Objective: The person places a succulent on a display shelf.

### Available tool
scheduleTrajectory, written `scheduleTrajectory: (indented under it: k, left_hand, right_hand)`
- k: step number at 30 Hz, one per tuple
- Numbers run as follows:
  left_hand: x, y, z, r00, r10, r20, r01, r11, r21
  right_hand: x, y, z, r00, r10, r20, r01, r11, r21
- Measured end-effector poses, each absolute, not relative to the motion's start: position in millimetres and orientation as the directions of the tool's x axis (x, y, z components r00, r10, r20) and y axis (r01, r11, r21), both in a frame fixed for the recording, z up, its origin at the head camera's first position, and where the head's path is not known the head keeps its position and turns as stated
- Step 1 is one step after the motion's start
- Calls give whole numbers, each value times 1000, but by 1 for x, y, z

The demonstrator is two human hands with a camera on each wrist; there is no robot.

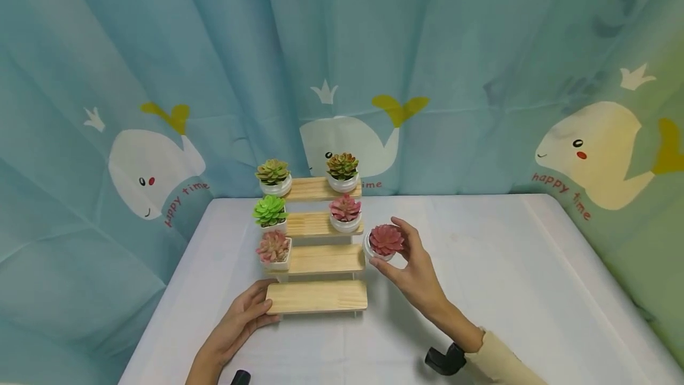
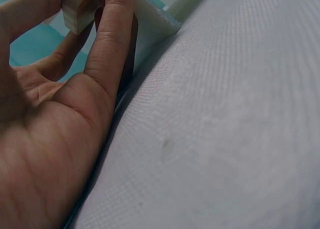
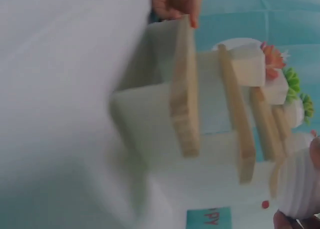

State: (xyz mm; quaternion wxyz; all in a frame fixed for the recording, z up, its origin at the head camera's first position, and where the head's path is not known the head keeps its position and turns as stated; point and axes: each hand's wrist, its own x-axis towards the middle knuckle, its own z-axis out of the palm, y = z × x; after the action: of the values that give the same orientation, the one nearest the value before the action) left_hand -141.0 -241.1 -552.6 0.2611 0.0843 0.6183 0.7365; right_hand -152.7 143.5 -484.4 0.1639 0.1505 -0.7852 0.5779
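In the head view my right hand [image 1: 421, 275] holds a dark pink potted succulent [image 1: 386, 239] between thumb and fingers. It hovers just right of a stepped wooden plant stand [image 1: 320, 297], near the third step down. My left hand [image 1: 240, 322] grips the left end of the lowest step, thumb on top. The left wrist view shows its fingers [image 2: 107, 44] at the board's corner [image 2: 80, 11]. From the right wrist, the held plant's white ribbed pot [image 3: 297, 184] is partly cut off by the frame edge.
Two green-brown succulents [image 1: 272, 172] [image 1: 342, 166] stand on the top step. Below are a bright green one [image 1: 270, 211] at left and a pink one [image 1: 345, 208] at right. A pale pink succulent [image 1: 274, 247] sits left on the third step. A blue curtain [image 1: 470, 76] hangs behind the white table [image 1: 507, 266].
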Motion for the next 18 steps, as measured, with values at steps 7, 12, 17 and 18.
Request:
scheduleTrajectory:
  k: [7,12,17,18]
  left_hand:
    - [-140,-242,-553,-853,478,-210,-287,-93,953]
    - [-142,-240,-553,-854,482,-198,-273,-90,958]
    - [-142,-240,-553,-855,476,-207,-277,-82,957]
    - [-141,-241,-553,-855,472,-214,-283,-79,956]
  right_hand:
    - [-150,116,-481,-911,18,413,-394,263,-880]
    - [-147,103,-483,-907,60,417,-390,255,-885]
    - [-142,89,-486,-896,97,433,-384,319,-866]
    - [-141,85,-486,-894,100,437,-382,339,-859]
